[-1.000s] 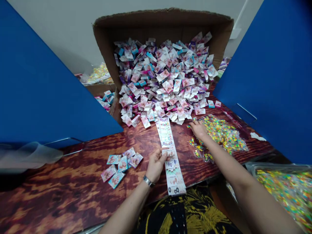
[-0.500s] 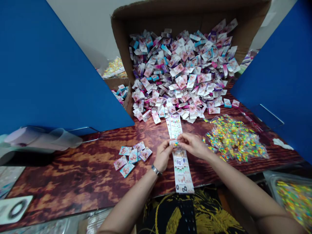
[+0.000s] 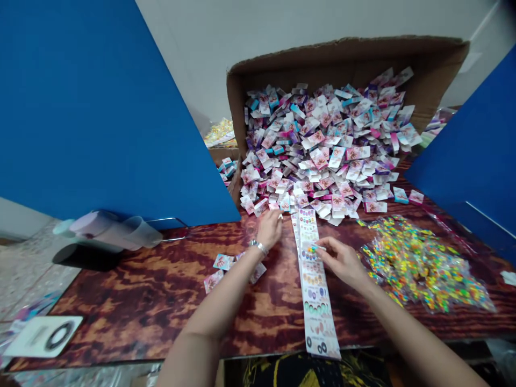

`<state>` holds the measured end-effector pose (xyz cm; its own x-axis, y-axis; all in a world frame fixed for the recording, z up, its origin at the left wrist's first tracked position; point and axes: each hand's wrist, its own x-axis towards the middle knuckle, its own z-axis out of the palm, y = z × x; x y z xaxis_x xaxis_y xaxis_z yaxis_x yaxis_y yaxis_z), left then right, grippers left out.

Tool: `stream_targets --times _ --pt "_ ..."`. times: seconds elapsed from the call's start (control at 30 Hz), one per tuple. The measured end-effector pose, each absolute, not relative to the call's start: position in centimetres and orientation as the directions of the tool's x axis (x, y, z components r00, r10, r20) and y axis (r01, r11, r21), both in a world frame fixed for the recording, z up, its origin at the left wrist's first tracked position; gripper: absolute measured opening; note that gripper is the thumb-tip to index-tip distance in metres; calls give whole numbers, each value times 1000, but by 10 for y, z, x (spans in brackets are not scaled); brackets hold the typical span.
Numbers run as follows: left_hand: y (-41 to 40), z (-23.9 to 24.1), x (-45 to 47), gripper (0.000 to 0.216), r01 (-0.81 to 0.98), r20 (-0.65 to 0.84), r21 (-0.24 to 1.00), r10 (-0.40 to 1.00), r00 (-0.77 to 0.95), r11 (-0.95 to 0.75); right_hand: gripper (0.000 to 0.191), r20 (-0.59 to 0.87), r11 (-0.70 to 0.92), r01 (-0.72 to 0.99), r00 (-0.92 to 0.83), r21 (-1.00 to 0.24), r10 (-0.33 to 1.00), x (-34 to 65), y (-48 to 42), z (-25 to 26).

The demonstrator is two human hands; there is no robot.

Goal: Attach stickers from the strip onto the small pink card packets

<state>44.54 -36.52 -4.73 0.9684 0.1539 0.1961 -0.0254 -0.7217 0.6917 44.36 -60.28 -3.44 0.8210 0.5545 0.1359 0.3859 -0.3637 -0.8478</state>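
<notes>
My left hand (image 3: 270, 229) reaches to the near edge of the heap of small printed boxes (image 3: 318, 156). Its fingers are curled together, with a white bit at their tips that I cannot make out. Between the fingertips of my right hand (image 3: 342, 262) is a small clear packet (image 3: 313, 249) with coloured pieces inside, held over a long printed strip (image 3: 316, 301). That strip lies lengthwise on the table in front of me, and another one shows partly beneath it. Several small boxes (image 3: 224, 262) lie to the left, partly hidden by my left forearm.
A large cardboard carton (image 3: 447, 80) on its side holds the box heap. To the right spreads a pile of clear packets with yellow and green pieces (image 3: 427, 263). Blue panels (image 3: 100, 107) flank the table (image 3: 133, 312). Stacked cups (image 3: 116, 231) and a white device (image 3: 48, 336) are at left.
My left hand has left the packet and moved up to the box heap. My right hand keeps the packet over the strip. The view has shifted, so everything sits lower and further right.
</notes>
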Motion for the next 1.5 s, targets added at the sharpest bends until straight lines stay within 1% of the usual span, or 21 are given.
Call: stream_targets --times 0.1,0.17,0.3,0.47,0.57,0.6,0.67,0.77,0.83,0.87,0.9,0.93,0.97,1.03,1.1,1.2,1.27,1.33,1.37,1.43,1.5 --pt "-337 -53 487 39 3 183 588 137 974 -809 20 141 -360 378 831 -853 538 441 -602 -36" --pt "-332 -60 498 39 5 142 554 100 985 -832 19 158 -352 393 826 -850 541 438 -602 -37" --pt "-339 -69 474 37 28 32 451 47 998 -892 19 160 -360 399 825 -843 541 433 -609 -38" --pt "-346 -62 429 53 25 -79 335 -1 997 -942 19 125 -346 360 827 -866 547 432 -614 -39" --pt "-348 -61 426 70 -71 -86 300 -102 991 -951 21 107 -331 326 836 -885 538 433 -609 -38" --pt "-349 -62 428 71 -105 -82 321 -138 987 -941 21 108 -330 323 839 -887 533 433 -607 -38" --pt "-350 -65 433 60 -135 -70 402 -177 982 -906 21 115 -329 328 841 -885 529 434 -606 -36" --pt "-353 -64 433 42 -106 -41 539 -152 988 -836 20 102 -300 296 845 -907 526 436 -608 -31" --pt "-357 -59 425 44 -96 -35 635 -153 988 -767 21 73 -238 225 852 -945 518 440 -610 -27" --pt "-360 -55 419 49 -64 -48 731 -145 988 -680 22 58 -195 183 854 -964 516 442 -610 -25" --pt "-364 -51 413 54 -3 -79 841 -129 989 -540 23 46 -153 145 853 -977 520 444 -608 -23" --pt "-369 -46 407 57 83 -127 933 -106 986 -350 24 37 -117 116 849 -986 527 446 -605 -22" --pt "-374 -42 401 60 177 -190 975 -87 978 -134 25 34 -90 97 844 -991 536 448 -602 -21" --pt "-385 -34 391 61 321 -313 917 -70 947 239 26 41 -69 94 833 -993 552 451 -595 -19" --pt "-393 -28 386 61 370 -381 847 -51 923 380 25 54 -99 133 821 -986 569 452 -589 -17" --pt "-401 -20 383 61 386 -404 848 -29 914 362 21 92 -228 280 796 -933 599 453 -588 -7" --pt "-403 -15 384 59 354 -364 898 -10 931 262 15 149 -305 437 743 -846 652 452 -589 5" --pt "-405 -11 387 57 292 -297 945 20 955 146 11 201 -316 571 665 -757 719 451 -589 17" --pt "-406 -10 389 57 274 -278 956 29 960 106 10 208 -307 598 637 -740 742 451 -588 22" --pt "-409 -9 393 57 256 -259 965 47 965 61 11 155 -276 524 636 -806 756 451 -586 24" --pt "-411 -10 395 54 183 -183 983 164 969 12 16 38 -227 309 662 -924 748 452 -584 19"
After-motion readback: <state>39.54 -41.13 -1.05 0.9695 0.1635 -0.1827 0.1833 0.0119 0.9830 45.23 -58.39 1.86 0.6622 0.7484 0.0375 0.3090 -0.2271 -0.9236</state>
